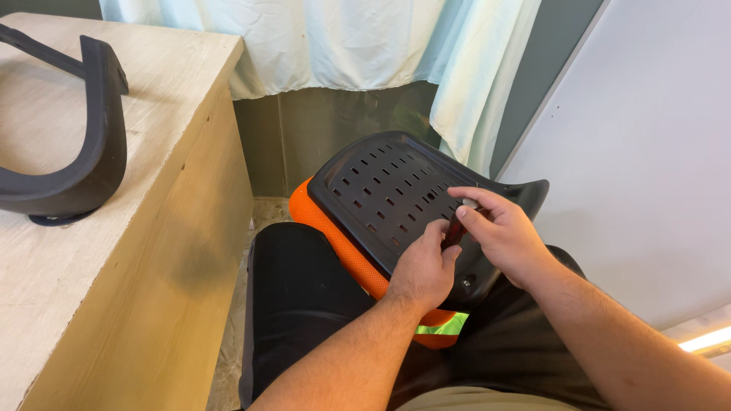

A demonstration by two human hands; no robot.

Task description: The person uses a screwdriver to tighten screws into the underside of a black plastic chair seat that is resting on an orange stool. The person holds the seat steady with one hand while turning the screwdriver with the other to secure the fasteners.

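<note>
A black perforated plastic chair seat panel (pixel 381 190) with an orange cushion (pixel 335 247) under it rests on my lap. My right hand (pixel 499 232) grips a small screwdriver with a dark red handle (pixel 455 228), its tip down on the panel. My left hand (pixel 422 266) lies on the panel's near edge, its fingers steadying the tool's shaft. Where the tip meets the panel is hidden by my fingers.
A light wooden table (pixel 99 251) stands at the left with a black curved chair part (pixel 84 164) lying on it. A pale curtain (pixel 343 42) hangs behind. A white board (pixel 647 152) leans at the right. The floor shows between table and lap.
</note>
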